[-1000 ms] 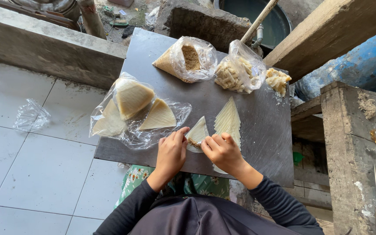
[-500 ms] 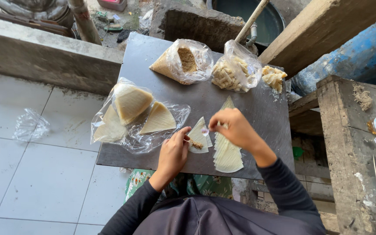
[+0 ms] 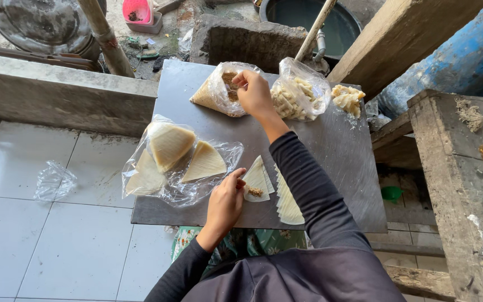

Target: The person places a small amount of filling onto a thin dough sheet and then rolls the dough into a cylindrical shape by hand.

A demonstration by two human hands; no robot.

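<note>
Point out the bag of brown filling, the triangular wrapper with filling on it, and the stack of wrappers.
Bag of brown filling [image 3: 214, 92]: head view, on its clear plastic side.
Triangular wrapper [image 3: 256, 178]: head view, on its pale upper face.
Stack of wrappers [image 3: 289, 206]: head view, on the top sheet.

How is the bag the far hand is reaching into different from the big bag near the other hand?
The far bag is bunched up, holding brown crumbly filling; the right hand is at its mouth. The near bag lies flat, holding pale triangular wrappers, beside the left hand. Both are clear plastic.
</note>
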